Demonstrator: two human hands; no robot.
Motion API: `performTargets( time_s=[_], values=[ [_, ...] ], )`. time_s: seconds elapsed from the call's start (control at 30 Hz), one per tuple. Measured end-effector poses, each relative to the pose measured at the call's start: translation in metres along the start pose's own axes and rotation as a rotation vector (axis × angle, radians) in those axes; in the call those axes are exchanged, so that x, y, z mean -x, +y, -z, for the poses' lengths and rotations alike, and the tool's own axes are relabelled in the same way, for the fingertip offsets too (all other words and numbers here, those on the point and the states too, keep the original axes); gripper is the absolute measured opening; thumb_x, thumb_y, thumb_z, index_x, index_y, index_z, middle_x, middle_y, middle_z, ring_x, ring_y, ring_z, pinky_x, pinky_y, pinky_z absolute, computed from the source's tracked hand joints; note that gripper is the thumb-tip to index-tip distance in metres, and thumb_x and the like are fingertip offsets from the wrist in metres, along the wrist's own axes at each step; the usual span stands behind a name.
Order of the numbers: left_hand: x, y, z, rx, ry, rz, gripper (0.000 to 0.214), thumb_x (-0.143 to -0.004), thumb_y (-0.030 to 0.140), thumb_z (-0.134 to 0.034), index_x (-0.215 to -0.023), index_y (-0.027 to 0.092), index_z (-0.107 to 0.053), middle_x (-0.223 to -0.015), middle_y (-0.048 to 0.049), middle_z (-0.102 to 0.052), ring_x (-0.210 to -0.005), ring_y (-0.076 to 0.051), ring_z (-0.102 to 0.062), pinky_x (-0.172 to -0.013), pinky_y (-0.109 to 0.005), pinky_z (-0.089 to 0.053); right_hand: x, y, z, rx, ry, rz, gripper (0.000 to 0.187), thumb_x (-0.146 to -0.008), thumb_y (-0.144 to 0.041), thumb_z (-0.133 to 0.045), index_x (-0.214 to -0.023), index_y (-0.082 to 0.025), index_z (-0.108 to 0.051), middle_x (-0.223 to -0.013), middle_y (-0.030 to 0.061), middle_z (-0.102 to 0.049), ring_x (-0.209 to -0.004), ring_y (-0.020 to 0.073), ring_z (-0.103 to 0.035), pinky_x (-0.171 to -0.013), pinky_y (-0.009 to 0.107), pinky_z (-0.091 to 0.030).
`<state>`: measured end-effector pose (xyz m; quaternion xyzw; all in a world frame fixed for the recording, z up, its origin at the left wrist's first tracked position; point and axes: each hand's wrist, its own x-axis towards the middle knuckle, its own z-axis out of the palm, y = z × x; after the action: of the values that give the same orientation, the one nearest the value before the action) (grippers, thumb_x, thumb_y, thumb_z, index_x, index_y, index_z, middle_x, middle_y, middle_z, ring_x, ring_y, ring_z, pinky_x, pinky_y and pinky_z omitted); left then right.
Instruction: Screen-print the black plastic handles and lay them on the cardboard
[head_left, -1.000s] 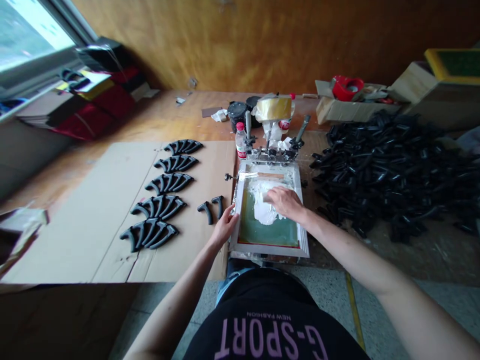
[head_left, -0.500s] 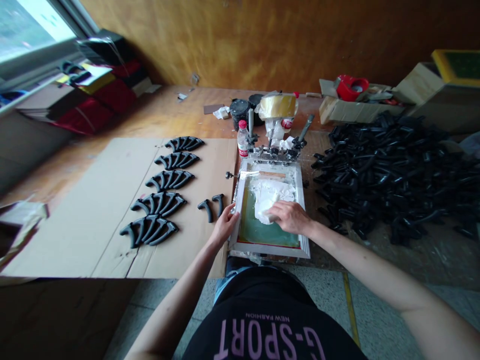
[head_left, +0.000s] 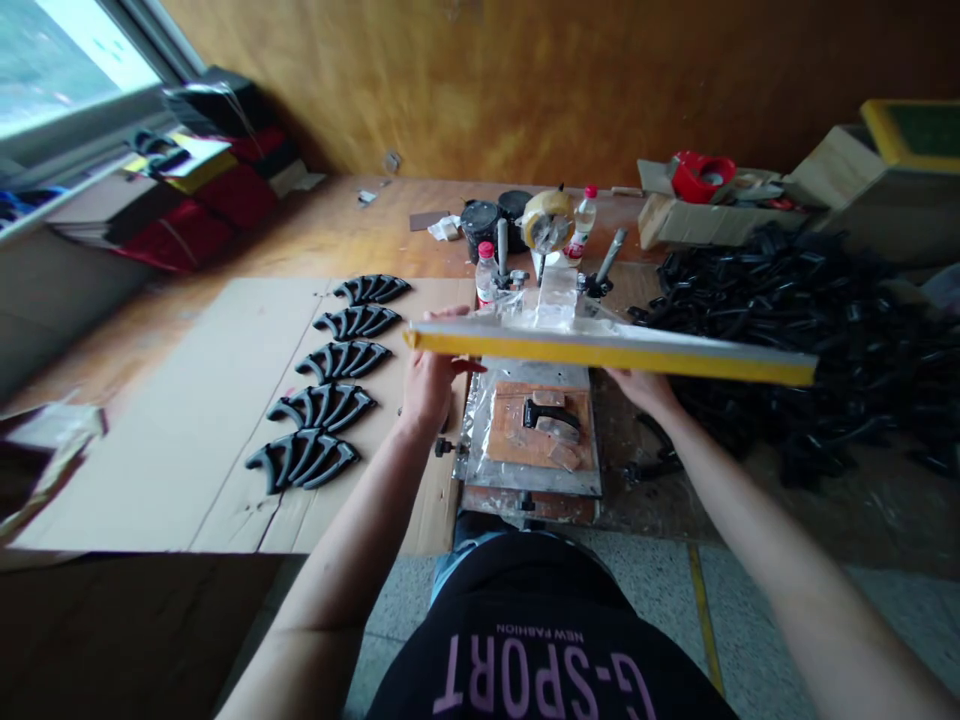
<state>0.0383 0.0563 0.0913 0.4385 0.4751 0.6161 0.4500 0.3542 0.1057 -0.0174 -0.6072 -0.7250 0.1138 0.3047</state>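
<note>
A screen-printing frame (head_left: 615,352) is raised and seen edge-on, its near side yellow and grey. My left hand (head_left: 431,385) is closed around its left part, with fingers showing above and below the edge. Behind and below the right part is my right hand (head_left: 641,385); the frame hides most of its fingers, so what they hold cannot be made out. Under the frame, a black curved handle (head_left: 553,413) lies in clear holding blocks on a wooden board (head_left: 510,440), which rests on a metal base plate (head_left: 472,480).
Fanned rows of black handles (head_left: 304,460) lie on cardboard (head_left: 187,400) to the left. A large heap of black handles (head_left: 787,370) is at right. Behind the frame stand clamp posts (head_left: 611,255), bottles (head_left: 583,225) and dark tubs (head_left: 478,225). A box (head_left: 675,220) holds red tape.
The frame has swung up from lying flat, uncovering the board and black handle. The two loose handles by my left hand are no longer visible. Both hands have moved up and away from me.
</note>
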Motion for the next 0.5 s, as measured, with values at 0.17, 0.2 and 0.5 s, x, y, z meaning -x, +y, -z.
performTargets(
  time_s=[0.17,0.2,0.5],
  values=[
    [0.001,-0.005,-0.024,0.089,0.032,0.008,0.056,-0.089,0.066,-0.040,-0.121,0.022,-0.052,-0.101,-0.0094,-0.071,-0.088,-0.018,-0.068,-0.063,-0.025,-0.055,0.052,-0.035,-0.056,0.270,-0.353,0.123,0.023,-0.084,-0.038,-0.068,-0.083,-0.015,-0.067,-0.096,0.0114,-0.069,-0.095,0.0232,-0.060,-0.082,0.029,-0.045],
    [0.013,-0.016,-0.026,0.086,0.020,0.087,0.058,-0.088,0.067,-0.041,-0.122,0.021,-0.051,-0.103,-0.0110,-0.071,-0.087,-0.019,-0.069,-0.061,-0.026,-0.055,0.057,-0.046,-0.061,0.301,-0.382,0.091,0.021,-0.087,-0.035,-0.065,-0.087,-0.014,-0.066,-0.097,0.0130,-0.069,-0.097,0.0242,-0.060,-0.082,0.030,-0.044],
    [0.105,-0.115,0.013,-0.021,-0.136,0.745,0.055,-0.082,0.066,-0.052,-0.100,0.014,-0.058,-0.096,-0.0149,-0.072,-0.076,-0.022,-0.071,-0.055,-0.029,-0.054,0.078,-0.085,-0.050,-0.106,-0.414,0.238,0.006,-0.091,-0.026,-0.060,-0.088,-0.020,-0.060,-0.091,0.0047,-0.066,-0.086,0.0176,-0.062,-0.076,0.028,-0.046]
  ],
)
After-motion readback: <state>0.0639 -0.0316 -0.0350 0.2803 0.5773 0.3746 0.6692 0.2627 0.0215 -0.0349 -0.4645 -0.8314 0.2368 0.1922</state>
